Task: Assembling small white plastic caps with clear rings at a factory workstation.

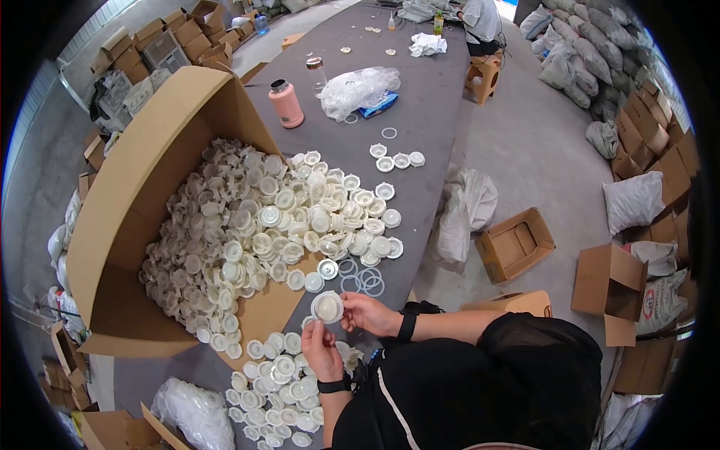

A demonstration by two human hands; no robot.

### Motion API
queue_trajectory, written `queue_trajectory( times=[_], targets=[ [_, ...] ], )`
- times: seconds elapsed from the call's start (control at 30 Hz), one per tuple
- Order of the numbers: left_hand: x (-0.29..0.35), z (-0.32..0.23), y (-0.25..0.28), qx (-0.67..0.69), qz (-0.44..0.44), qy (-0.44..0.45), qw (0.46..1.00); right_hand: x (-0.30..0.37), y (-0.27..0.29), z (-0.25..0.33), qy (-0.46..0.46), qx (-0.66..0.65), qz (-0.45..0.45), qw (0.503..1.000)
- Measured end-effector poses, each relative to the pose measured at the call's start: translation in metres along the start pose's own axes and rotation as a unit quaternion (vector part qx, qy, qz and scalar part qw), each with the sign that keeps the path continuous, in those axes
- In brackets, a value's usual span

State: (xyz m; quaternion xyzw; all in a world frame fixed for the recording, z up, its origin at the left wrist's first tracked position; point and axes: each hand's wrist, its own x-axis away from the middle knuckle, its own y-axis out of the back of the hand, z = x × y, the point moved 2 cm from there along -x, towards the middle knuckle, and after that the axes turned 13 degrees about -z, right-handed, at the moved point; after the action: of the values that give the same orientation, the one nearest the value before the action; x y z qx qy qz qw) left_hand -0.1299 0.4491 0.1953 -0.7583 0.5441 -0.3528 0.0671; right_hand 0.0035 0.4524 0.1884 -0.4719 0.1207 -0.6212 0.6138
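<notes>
A round white plastic cap (328, 307) is held up between both hands over the table's near edge. My left hand (321, 349) pinches its lower rim, and my right hand (369, 313) grips its right side with closed fingers. Just beyond lie several thin translucent rings (371, 283), some overlapping. A tipped cardboard box (142, 180) at the left spills a large heap of white caps (262, 225) onto the table. Beside my left forearm spreads a second pile of similar caps (281, 386).
Farther along the grey table (352, 142) stand a pink bottle (286, 105), a clear flask (315, 75) and a crumpled plastic bag (360, 88). An open carton (515, 246) sits on the floor at the right. At the far end, a person (481, 22) is beside a stool (482, 79).
</notes>
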Motion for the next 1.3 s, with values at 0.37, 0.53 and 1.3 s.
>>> queue_trajectory(
  times=[0.37, 0.53, 1.3],
  targets=[
    [0.001, 0.002, 0.008, -0.001, -0.013, 0.003, 1.0, 0.006, -0.011, -0.012, 0.064, 0.056, 0.008, 0.996],
    [-0.002, 0.012, -0.001, 0.019, -0.026, -0.029, 0.999, 0.01, -0.012, -0.011, 0.078, 0.054, -0.017, 0.995],
    [0.034, 0.0, -0.006, -0.311, 0.106, -0.19, 0.925, 0.022, -0.003, -0.02, -0.002, 0.186, -0.049, 0.981]
  ],
)
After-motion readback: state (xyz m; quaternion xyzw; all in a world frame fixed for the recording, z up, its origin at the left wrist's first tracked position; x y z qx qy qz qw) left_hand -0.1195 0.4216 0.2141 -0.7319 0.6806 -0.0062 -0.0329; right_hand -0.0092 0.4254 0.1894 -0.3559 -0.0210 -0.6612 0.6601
